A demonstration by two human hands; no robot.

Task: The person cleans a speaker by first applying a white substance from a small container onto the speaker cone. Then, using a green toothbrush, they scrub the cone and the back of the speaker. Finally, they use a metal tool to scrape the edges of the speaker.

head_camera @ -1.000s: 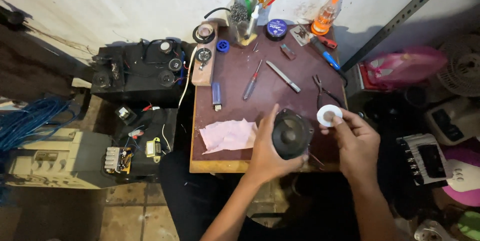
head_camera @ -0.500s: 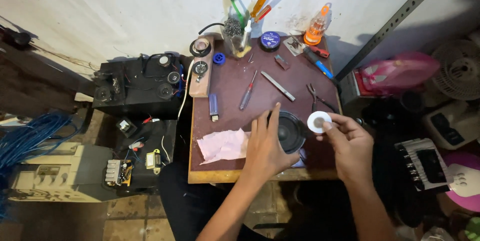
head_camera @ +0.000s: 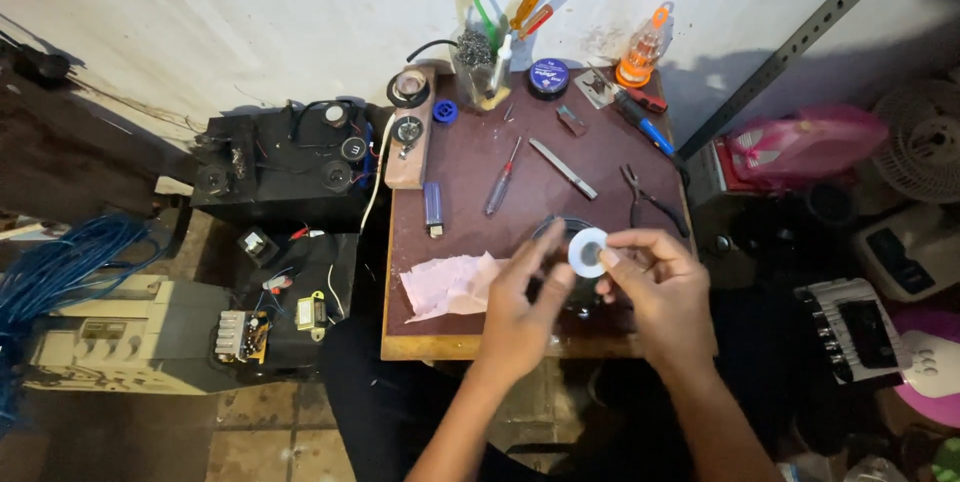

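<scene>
My right hand point(head_camera: 660, 287) pinches a small white roll of tape point(head_camera: 587, 252) and holds it up over the front of the small brown table point(head_camera: 470, 157). My left hand point(head_camera: 520, 307) is just left of the roll, fingers spread, forefinger and thumb reaching to the roll's edge. Under both hands lies a round black speaker point(head_camera: 556, 230); only its upper rim shows.
On the table lie a pink cloth point(head_camera: 450, 284), a blue lighter point(head_camera: 432, 207), a red screwdriver point(head_camera: 502, 177), a metal file point(head_camera: 563, 168), pliers point(head_camera: 648, 200) and a cup of tools point(head_camera: 482, 60). A black electronics box point(head_camera: 290, 157) and blue cable point(head_camera: 60, 262) sit left; a pink bag point(head_camera: 800, 142) right.
My left hand has let go of the black speaker and moved up to the white roll. My right hand has brought the roll left, over the speaker.
</scene>
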